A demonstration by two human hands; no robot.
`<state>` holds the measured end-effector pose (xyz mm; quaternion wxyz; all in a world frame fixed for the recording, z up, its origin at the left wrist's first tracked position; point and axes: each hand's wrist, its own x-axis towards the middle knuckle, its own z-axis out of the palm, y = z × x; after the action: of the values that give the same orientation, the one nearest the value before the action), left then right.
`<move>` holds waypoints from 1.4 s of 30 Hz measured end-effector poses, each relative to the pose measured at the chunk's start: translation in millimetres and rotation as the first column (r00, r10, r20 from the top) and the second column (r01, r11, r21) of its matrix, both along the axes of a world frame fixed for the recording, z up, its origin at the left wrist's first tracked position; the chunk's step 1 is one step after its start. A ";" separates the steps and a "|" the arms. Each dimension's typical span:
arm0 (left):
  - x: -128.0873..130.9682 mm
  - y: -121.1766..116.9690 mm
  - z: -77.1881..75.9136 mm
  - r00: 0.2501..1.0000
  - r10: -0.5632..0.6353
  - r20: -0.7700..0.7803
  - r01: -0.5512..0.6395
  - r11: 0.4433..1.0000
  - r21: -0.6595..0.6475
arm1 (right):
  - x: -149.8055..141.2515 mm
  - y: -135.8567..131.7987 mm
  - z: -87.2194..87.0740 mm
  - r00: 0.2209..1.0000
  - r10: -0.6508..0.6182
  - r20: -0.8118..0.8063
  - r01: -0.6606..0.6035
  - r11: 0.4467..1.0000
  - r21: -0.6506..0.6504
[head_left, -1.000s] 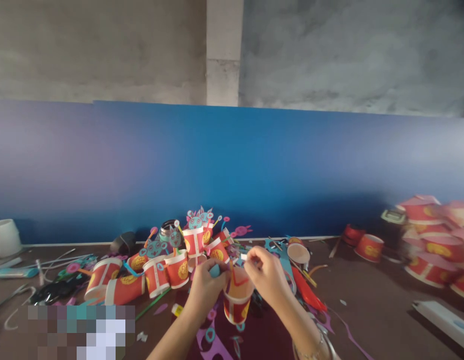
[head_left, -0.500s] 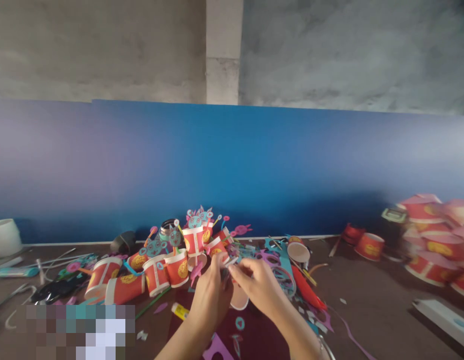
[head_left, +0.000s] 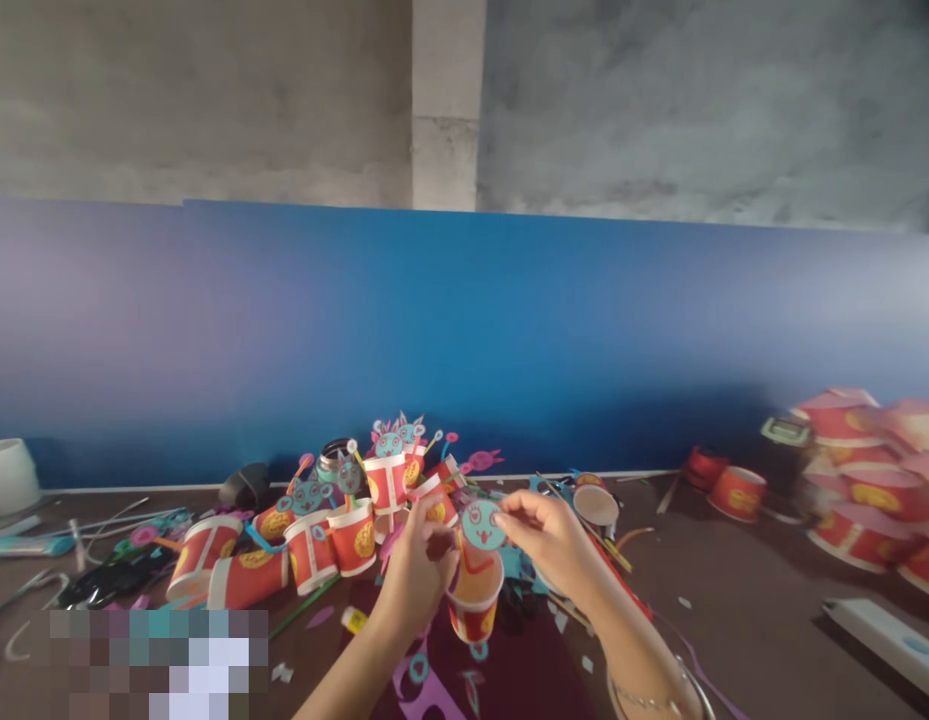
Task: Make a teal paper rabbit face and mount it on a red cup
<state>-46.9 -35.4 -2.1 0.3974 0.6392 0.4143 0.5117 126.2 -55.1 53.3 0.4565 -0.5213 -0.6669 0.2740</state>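
A light blue paper face (head_left: 483,526) with drawn eyes and a red mouth is pinched at its right edge by my right hand (head_left: 545,538). It stands above the mouth of a red and white paper cup (head_left: 475,612). A bent red-orange straw (head_left: 477,566) shows inside the cup, below the face. My left hand (head_left: 421,566) is curled at the cup's left rim, thumb and fingers closed against it; the fingertips are partly hidden. Purple cut-out paper (head_left: 430,695) and a yellow glue stick (head_left: 354,620) lie near my left wrist.
Several decorated red cups (head_left: 314,552) with straws and paper faces crowd the left. Stacked red cups (head_left: 858,535) stand at the far right, near a white box (head_left: 888,640). Paper scraps and straws surround my hands. A blue panel (head_left: 464,340) rises behind the table.
The white piece in my right hand a second ago is out of sight. My hands came together over the tilted cup, then parted; the blue face now fronts me and the cup is more upright.
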 end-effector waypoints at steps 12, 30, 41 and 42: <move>-4.0 6.0 0.4 0.910 -0.229 0.347 0.332 0.902 -0.277 | -9.3 11.5 -17.6 0.985 0.162 -0.054 -0.167 0.980 -0.110; -3.7 1.5 5.1 0.945 -0.269 0.187 0.318 0.889 -0.328 | -10.0 19.5 -32.1 0.979 0.130 -0.157 -0.157 0.972 -0.175; -8.7 -4.0 14.1 0.908 -0.361 0.212 0.417 0.825 -0.381 | -14.5 13.3 -25.3 0.985 0.135 -0.107 -0.152 0.973 -0.175; -9.6 -4.0 14.7 0.902 -0.371 0.219 0.430 0.819 -0.380 | -14.5 13.4 -25.8 0.986 0.132 -0.099 -0.148 0.974 -0.171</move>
<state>-56.6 -39.3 12.6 0.6510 0.5753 0.3424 0.3577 111.7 -41.7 27.5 0.4162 -0.4993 -0.6545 0.3863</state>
